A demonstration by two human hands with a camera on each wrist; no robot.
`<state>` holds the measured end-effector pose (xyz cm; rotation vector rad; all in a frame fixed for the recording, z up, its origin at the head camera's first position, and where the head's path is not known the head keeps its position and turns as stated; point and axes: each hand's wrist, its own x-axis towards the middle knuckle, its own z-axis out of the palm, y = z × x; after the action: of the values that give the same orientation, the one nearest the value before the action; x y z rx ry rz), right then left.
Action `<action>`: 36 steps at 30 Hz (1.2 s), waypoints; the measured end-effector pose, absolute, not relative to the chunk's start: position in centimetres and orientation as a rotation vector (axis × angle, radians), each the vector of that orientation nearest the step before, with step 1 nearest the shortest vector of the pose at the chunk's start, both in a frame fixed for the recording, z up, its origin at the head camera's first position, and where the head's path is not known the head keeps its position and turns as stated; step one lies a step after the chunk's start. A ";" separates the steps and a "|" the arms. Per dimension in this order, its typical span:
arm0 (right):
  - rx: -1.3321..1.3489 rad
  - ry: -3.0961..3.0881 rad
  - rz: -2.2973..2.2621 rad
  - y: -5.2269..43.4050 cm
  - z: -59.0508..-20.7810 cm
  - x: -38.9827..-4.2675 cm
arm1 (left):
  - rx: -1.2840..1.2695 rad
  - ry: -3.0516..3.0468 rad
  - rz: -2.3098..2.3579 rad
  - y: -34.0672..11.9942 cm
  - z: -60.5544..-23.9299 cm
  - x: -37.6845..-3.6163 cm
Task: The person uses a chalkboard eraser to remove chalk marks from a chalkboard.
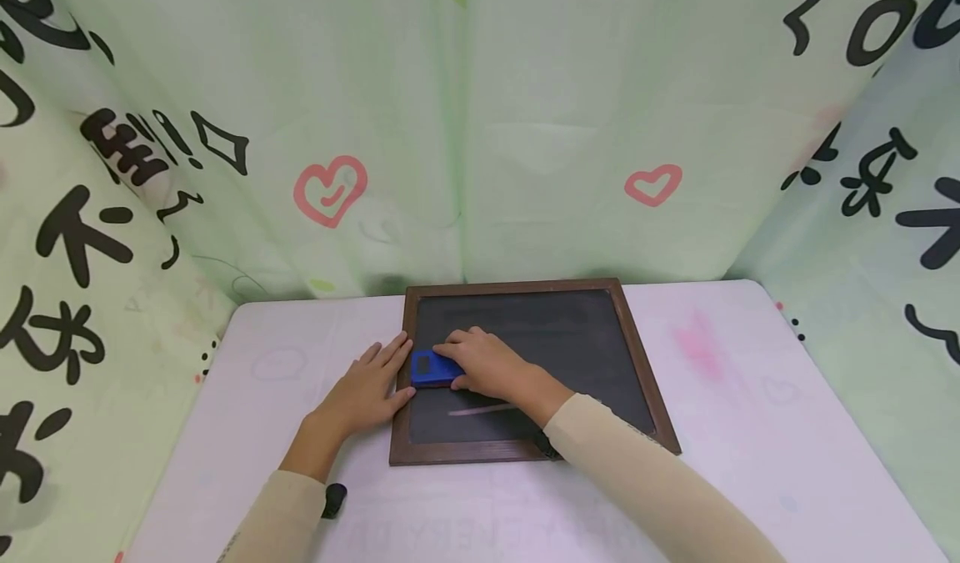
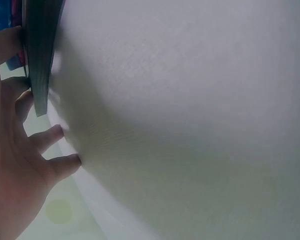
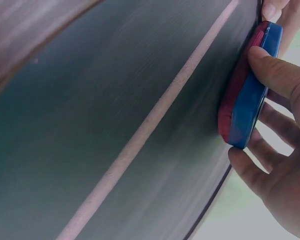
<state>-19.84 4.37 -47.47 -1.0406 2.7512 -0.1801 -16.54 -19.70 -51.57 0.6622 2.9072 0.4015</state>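
A chalkboard [image 1: 540, 338] in a brown wooden frame lies on the table. My right hand [image 1: 491, 367] grips a blue eraser [image 1: 431, 369] near the board's left side. In the right wrist view the eraser [image 3: 250, 95] shows a red felt layer against the dark surface, with thumb and fingers around its blue body. A pale chalk line [image 3: 150, 122] runs across the board below the eraser. My left hand [image 1: 367, 388] rests at the left edge of the frame, its fingers spread, thumb on the wood. In the left wrist view, the frame's edge [image 2: 40, 60] stands beside those fingers.
The white table [image 1: 750, 396] extends around the board, with a faint pink smudge [image 1: 701, 346] on the right. A pale green curtain [image 1: 540, 129] with hearts and black characters hangs behind and on both sides.
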 end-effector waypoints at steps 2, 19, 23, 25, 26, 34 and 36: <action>-1.034 2.750 -0.181 4.3 -47.4 -19.8 | 0.665 2.900 0.409 -19.7 -51.6 -16.6; -0.972 2.728 -0.310 7.6 -47.3 -19.3 | 0.717 2.907 0.440 -19.7 -51.5 -16.5; -0.944 2.727 -0.339 9.3 -47.3 -19.0 | 0.737 2.905 0.444 -19.7 -51.5 -16.5; -0.927 2.730 -0.350 10.3 -47.2 -18.9 | 0.739 2.904 0.446 -19.7 -51.5 -16.5; -0.916 2.732 -0.348 10.7 -47.3 -18.9 | 0.740 2.903 0.446 -19.7 -51.4 -16.5; -0.872 2.786 -0.372 14.8 -47.7 -18.7 | 0.739 2.905 0.452 -19.7 -51.4 -16.5; -0.866 2.798 -0.382 16.0 -47.8 -18.5 | 0.745 2.904 0.447 -19.7 -51.5 -16.5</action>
<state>-18.50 15.95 -47.76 -0.8661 2.7978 -0.3821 -16.53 -19.72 -51.47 0.7451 2.9038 0.4467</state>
